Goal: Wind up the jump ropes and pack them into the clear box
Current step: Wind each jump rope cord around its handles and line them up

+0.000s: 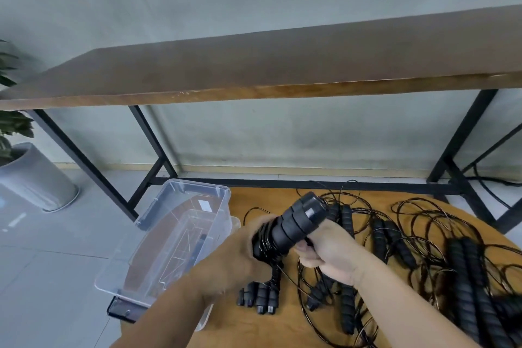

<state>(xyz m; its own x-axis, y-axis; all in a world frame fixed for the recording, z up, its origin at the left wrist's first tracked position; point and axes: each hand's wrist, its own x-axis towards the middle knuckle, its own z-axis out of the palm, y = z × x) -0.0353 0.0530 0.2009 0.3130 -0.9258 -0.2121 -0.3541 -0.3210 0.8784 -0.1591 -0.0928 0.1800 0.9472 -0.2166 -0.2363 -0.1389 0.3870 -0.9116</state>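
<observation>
Your right hand (330, 251) grips a pair of black ribbed handles (296, 220), held tilted above the round wooden table (254, 328). Your left hand (243, 251) is closed around the thin cord wound at their lower end (264, 246). The clear box (158, 246) sits open just left of your hands and appears nearly empty; a dark item inside cannot be identified. One bundle (261, 298) lies near the box. Loose jump ropes (409, 248) remain tangled on the right. Judgement: winding is at an early stage and packing is largely outstanding.
</observation>
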